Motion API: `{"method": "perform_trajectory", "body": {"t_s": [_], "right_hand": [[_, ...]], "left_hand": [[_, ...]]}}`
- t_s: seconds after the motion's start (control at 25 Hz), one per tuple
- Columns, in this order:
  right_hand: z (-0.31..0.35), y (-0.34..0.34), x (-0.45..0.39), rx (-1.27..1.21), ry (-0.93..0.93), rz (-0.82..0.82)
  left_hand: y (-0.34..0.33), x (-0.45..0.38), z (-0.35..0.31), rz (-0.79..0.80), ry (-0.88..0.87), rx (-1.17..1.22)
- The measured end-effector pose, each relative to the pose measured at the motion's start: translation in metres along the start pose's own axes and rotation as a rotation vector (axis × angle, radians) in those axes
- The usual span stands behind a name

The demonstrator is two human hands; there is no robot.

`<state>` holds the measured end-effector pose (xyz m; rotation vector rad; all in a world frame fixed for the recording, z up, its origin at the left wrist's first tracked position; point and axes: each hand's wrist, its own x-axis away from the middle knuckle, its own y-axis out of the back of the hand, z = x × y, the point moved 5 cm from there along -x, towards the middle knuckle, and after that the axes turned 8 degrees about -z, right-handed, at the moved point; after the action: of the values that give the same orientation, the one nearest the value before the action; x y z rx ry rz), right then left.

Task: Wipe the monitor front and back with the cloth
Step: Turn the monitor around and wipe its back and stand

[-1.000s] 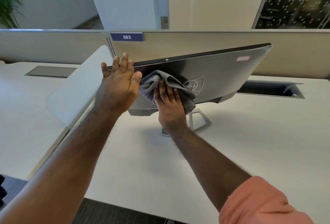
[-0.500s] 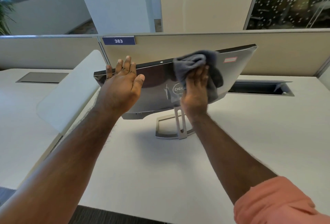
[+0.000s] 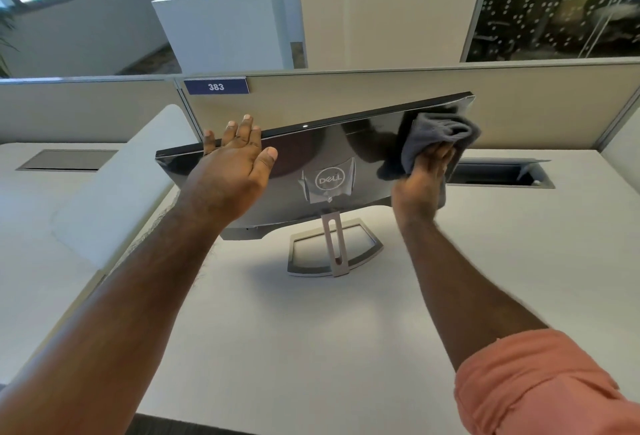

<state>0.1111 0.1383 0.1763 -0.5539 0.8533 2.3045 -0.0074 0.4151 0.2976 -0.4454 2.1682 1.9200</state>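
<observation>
The monitor (image 3: pixel 325 154) stands on a white desk with its glossy dark back toward me, tilted, on a silver stand (image 3: pixel 334 247). My left hand (image 3: pixel 232 171) lies flat against the back near the upper left edge, fingers over the top rim. My right hand (image 3: pixel 420 180) presses a grey cloth (image 3: pixel 436 136) against the back at the upper right corner. The cloth covers that corner. The screen side is hidden from me.
The white desk (image 3: pixel 311 330) extends toward me. A beige partition (image 3: pixel 381 102) with a blue "383" label (image 3: pixel 216 87) runs behind the monitor. An open cable hatch (image 3: pixel 498 176) lies at the right, a closed one (image 3: pixel 65 160) at the left. A white divider panel (image 3: pixel 117 185) slants at the left.
My right hand has swept the cloth across the monitor's back from the left-centre to the upper right corner. My left hand has stayed on the upper left edge.
</observation>
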Motion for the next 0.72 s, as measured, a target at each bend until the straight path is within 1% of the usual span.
{"method": "perform_trajectory", "body": {"t_s": [0.04, 0.08, 0.16, 0.24, 0.32, 0.4, 0.44, 0.48, 0.56, 0.64, 0.68, 0.72], "right_hand": [[-0.001, 0.003, -0.01, -0.051, -0.047, -0.019], [0.005, 0.005, -0.015, -0.078, -0.026, -0.034], [0.028, 0.003, -0.01, -0.048, 0.152, -0.025], [0.048, -0.005, 0.008, -0.016, 0.342, 0.033], [0.052, -0.011, 0.023, -0.005, 0.437, 0.083], [0.038, -0.013, 0.026, 0.016, 0.453, 0.095], [0.026, -0.011, 0.024, 0.033, 0.423, 0.109], [0.013, -0.009, 0.018, 0.045, 0.352, 0.129], [-0.013, -0.004, 0.001, 0.023, 0.14, 0.134], [-0.024, 0.001, -0.019, -0.082, -0.067, 0.12], [-0.021, 0.003, -0.026, -0.112, -0.095, 0.101], [-0.01, 0.006, -0.03, -0.108, -0.048, 0.053]], "left_hand": [[-0.001, 0.0, -0.003, 0.01, 0.0, -0.006], [-0.002, -0.001, -0.006, 0.02, 0.002, -0.011], [-0.003, -0.003, -0.013, 0.031, 0.004, -0.016], [-0.006, -0.006, -0.021, 0.037, -0.003, -0.009], [-0.008, -0.008, -0.027, 0.044, -0.009, 0.002], [-0.009, -0.01, -0.03, 0.049, -0.006, 0.014], [-0.01, -0.01, -0.029, 0.052, -0.004, 0.018], [-0.01, -0.01, -0.028, 0.055, -0.003, 0.02], [-0.01, -0.009, -0.027, 0.06, -0.01, 0.02], [-0.01, -0.009, -0.026, 0.061, -0.016, 0.02], [-0.011, -0.009, -0.025, 0.062, -0.016, 0.021], [-0.01, -0.01, -0.025, 0.062, -0.015, 0.021]]}}
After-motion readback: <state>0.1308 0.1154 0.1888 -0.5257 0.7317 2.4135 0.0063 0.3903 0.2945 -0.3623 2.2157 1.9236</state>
